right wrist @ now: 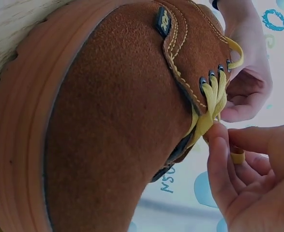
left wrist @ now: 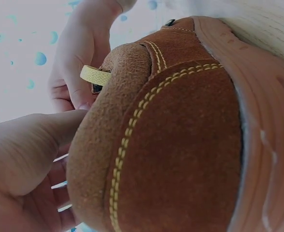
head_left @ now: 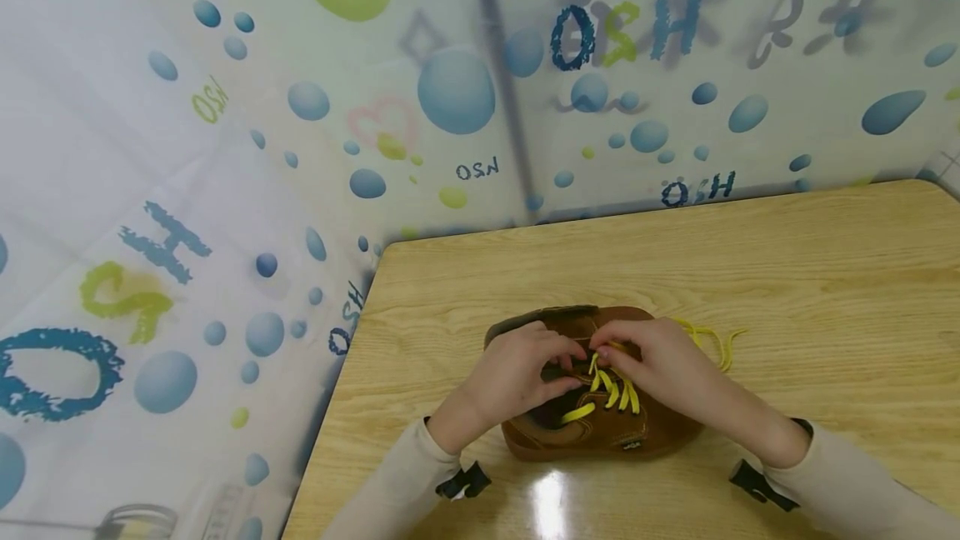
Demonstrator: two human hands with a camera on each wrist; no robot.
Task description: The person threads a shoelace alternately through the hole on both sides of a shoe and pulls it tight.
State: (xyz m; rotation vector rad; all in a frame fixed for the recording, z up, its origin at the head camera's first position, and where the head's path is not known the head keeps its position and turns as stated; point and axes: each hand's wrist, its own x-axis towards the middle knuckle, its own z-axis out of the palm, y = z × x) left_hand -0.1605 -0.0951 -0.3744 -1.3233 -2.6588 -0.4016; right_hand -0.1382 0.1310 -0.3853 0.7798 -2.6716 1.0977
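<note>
A brown suede shoe with yellow stitching lies on its side on the table, its sole toward the table's near side in the head view. Yellow laces run through its dark eyelets. My right hand pinches a lace between thumb and forefinger, plainest at the lace in the right wrist view. Over the shoe's opening is my left hand, thumb and forefinger bent and apart with no lace visible between them. In the left wrist view, the left hand is beside the padded collar.
Loose yellow lace trails onto the wooden table right of the shoe. A patterned curtain hangs behind and left of the table. A glass jar shows faintly at the lower left.
</note>
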